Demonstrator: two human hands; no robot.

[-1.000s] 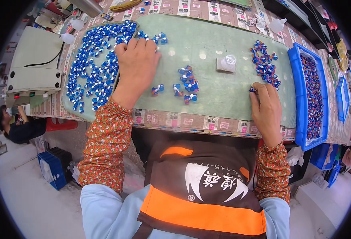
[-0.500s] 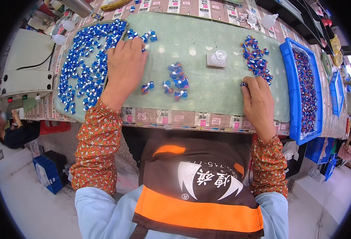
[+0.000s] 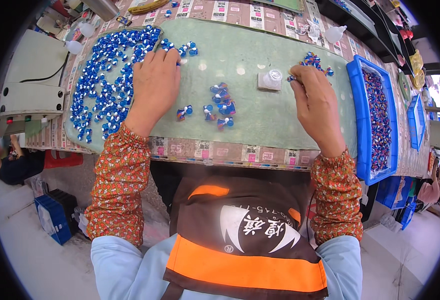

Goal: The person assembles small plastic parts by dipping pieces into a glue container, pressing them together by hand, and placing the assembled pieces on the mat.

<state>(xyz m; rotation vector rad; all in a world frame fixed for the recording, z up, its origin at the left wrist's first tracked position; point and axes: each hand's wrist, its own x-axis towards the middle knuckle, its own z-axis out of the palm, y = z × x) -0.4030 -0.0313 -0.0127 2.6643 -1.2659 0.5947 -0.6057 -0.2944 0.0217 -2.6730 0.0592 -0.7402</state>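
My right hand [image 3: 316, 97] has slid outward, fingertips nearly closed on a bead [image 3: 291, 78], bringing it beside the pile's [image 3: 311, 60] far end; my left hand [image 3: 155, 82] stays by the blue beads [image 3: 110, 67], grip hidden.

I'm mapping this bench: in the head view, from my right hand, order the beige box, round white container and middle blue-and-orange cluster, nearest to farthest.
1. Round white container, just to its left.
2. Middle blue-and-orange cluster, farther left and lower.
3. Beige box, far left.

Blue-white pieces [image 3: 122, 46] massed at left, blue-orange pieces [image 3: 225, 106] clustered centre and right
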